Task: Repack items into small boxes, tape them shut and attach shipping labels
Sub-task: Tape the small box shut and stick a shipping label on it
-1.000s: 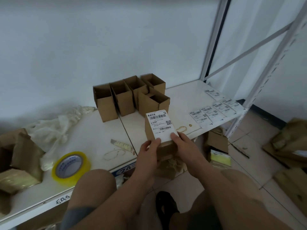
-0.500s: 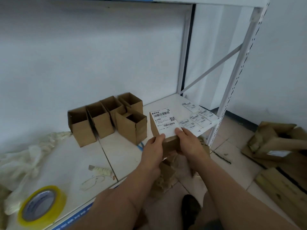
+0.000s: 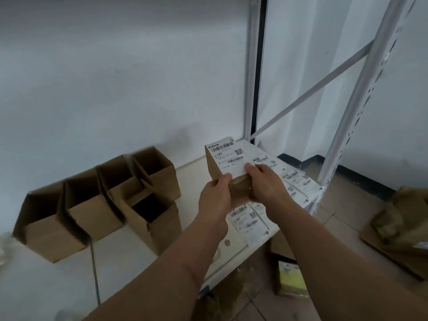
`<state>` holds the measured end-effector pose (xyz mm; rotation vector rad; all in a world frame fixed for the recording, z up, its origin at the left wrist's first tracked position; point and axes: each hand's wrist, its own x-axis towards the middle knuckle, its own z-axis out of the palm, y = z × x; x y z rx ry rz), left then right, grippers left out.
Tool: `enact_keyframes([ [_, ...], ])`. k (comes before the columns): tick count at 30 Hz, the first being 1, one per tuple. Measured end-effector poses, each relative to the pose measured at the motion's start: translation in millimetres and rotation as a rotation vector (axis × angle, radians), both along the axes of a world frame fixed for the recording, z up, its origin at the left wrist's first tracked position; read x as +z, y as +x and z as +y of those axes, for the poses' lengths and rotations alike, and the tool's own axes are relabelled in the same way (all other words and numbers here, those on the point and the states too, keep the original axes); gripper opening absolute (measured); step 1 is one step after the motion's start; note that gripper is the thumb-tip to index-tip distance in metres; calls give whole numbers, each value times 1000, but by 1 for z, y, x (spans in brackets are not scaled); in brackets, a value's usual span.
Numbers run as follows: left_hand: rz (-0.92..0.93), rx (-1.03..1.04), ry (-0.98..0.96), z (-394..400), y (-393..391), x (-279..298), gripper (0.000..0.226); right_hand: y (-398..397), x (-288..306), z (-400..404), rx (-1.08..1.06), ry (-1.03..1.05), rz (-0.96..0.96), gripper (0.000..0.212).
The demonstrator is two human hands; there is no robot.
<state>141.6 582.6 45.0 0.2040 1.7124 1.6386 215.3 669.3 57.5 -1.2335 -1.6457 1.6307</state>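
Centre of frame: one small closed box (image 3: 231,179) held above the white shelf (image 3: 120,269), gripped from both sides. Left hand (image 3: 214,200) grasps its lower left edge, thumb on the label's corner. Right hand (image 3: 266,184) grasps the lower right, fingertips (image 3: 251,167) pressing the shipping label (image 3: 228,156) down on the upper face.

Risks, as I judge them: the label seems to overhang the box's near edge, so uneven pressing could crease it or wrinkle the barcode. The hold sits low on the box, which could tip forward.

Counts: open empty boxes (image 3: 148,216), five, clustered at left centre. Loose labels (image 3: 250,218) lying on the shelf, right of centre: at least six (blurred, exact count uncertain). Labelled boxes: one.
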Motion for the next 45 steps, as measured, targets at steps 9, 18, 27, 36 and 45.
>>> enact_keyframes([
  [9,33,65,7,120,-59,-49,29,-61,-40,116,16,11,16,18],
  [18,41,109,28,209,-114,-79,15,-113,-70,201,23,17,47,20],
  [27,70,99,55,273,-143,-91,27,-141,-81,261,46,22,88,21],
  [36,58,30,48,300,-144,-93,61,-146,-93,289,8,17,51,23],
  [45,67,54,42,310,-145,-105,60,-144,-106,303,44,-21,59,33],
])
